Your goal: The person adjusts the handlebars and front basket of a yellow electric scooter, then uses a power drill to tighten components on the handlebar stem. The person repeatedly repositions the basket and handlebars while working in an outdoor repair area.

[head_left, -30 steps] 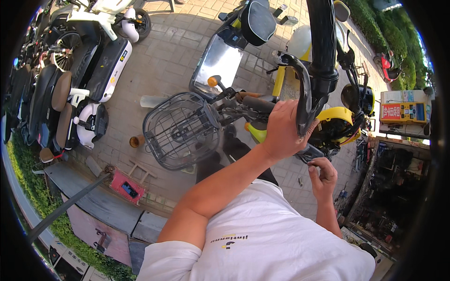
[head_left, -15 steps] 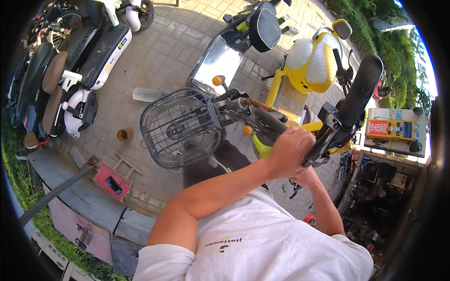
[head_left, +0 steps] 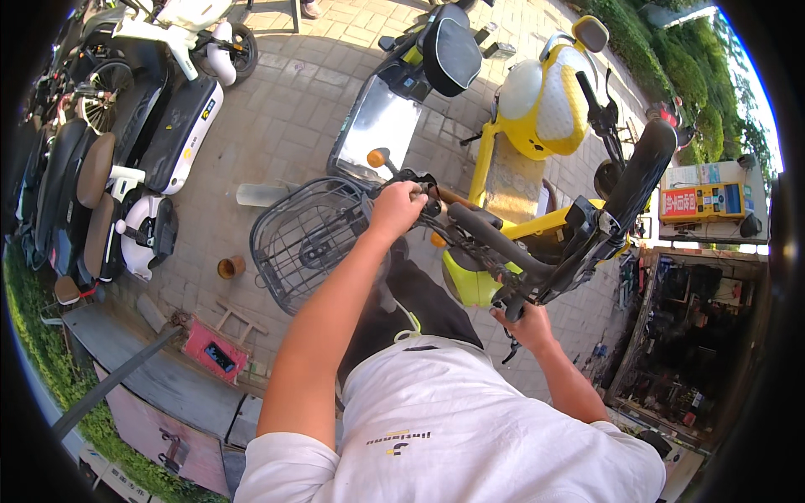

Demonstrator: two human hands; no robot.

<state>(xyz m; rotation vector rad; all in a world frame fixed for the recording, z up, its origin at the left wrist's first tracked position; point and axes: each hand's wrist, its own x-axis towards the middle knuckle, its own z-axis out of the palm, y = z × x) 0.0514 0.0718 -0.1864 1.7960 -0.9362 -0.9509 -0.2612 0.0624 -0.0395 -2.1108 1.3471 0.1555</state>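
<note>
A scooter-like bike with a black wire basket [head_left: 306, 243] and a yellow-green body panel [head_left: 470, 279] stands right in front of me. My left hand [head_left: 397, 210] is closed on the far-left part of its handlebar [head_left: 429, 186], next to the basket and an orange turn signal [head_left: 379, 158]; its fingertips are partly hidden. On the near right, my right hand [head_left: 527, 325] wraps round a black grip with a brake lever [head_left: 510, 345] below it. Between the hands runs a black padded bar [head_left: 495, 239]. A large black curved part [head_left: 641, 172] rises beyond my right hand.
A yellow scooter [head_left: 537, 109] and another with a silver footboard [head_left: 377, 130] stand ahead. Parked scooters [head_left: 180, 134] line the left. A brown pot [head_left: 231, 267] and a red stool [head_left: 214, 348] sit on the paving. Cluttered shelves [head_left: 688, 335] are at right.
My left hand has left the padded bar beside the black curved part and moved left to the handlebar by the basket. My right hand, partly covered before, now shows on the grip.
</note>
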